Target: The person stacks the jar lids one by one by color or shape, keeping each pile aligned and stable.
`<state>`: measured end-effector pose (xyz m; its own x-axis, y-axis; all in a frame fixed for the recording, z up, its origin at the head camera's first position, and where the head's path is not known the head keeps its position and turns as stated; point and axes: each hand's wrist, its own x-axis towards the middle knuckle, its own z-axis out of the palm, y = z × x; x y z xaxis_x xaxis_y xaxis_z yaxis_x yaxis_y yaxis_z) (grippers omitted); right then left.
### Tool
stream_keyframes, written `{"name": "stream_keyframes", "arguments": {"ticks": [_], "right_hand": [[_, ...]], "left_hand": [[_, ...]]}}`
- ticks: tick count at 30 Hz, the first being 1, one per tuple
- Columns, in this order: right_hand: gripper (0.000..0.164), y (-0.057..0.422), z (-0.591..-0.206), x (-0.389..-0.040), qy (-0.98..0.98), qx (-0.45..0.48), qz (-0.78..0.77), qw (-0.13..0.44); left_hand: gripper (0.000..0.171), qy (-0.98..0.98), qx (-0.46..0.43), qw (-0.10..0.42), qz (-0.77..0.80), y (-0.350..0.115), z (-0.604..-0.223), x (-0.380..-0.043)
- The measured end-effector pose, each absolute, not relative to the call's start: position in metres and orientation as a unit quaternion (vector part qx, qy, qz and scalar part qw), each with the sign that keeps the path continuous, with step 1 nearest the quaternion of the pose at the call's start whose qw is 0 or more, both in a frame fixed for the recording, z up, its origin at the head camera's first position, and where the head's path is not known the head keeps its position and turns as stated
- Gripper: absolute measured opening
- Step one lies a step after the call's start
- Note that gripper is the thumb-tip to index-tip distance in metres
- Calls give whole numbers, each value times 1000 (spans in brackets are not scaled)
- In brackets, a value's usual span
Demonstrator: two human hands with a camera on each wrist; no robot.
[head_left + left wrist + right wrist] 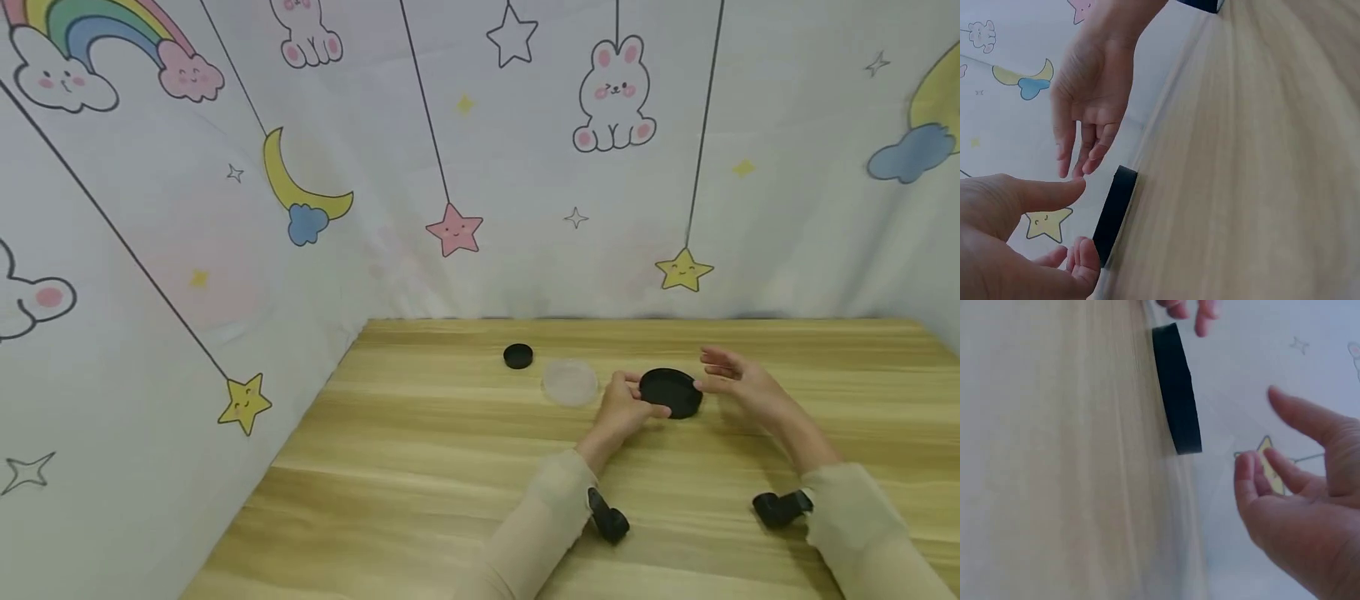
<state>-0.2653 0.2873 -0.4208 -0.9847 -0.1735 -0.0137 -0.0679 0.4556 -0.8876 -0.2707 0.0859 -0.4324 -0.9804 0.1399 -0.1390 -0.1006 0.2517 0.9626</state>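
A shallow, round black dish or lid [671, 393] with a low rim lies flat on the wooden table; both wrist views show its dark side wall edge-on. At its left edge is my left hand [624, 407], fingers and thumb relaxed and spread apart; whether the fingertips touch the rim I cannot tell. My right hand [738, 386] hovers at the dish's right side with loosely bent fingers and nothing in them. In the right wrist view, this hand [1304, 500] stands apart from the black dish [1176, 390].
Left of the hands lies a translucent round disc [570, 382]. Behind it sits a smaller black round lid or dish [518, 356]. A white cloth with cartoon prints [525, 275] hangs behind and left of the wooden table [420, 475]. Black devices [782, 508] are worn on both wrists.
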Motion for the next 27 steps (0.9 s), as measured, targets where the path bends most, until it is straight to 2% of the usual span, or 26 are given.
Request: {"name": "stream_keyframes", "arguments": {"ticks": [6, 14, 21, 27], "right_hand": [[77, 262, -403, -278, 830, -77, -550, 45], [74, 192, -387, -310, 788, -120, -603, 48], [67, 132, -386, -337, 758, -124, -636, 71], [64, 104, -398, -358, 765, -126, -626, 85]], "left_hand": [[46, 766, 30, 109, 633, 73, -405, -275], [55, 765, 2, 33, 644, -3, -375, -308], [57, 751, -52, -1, 658, -76, -389, -325], [63, 748, -81, 8, 658, -101, -415, -333]]}}
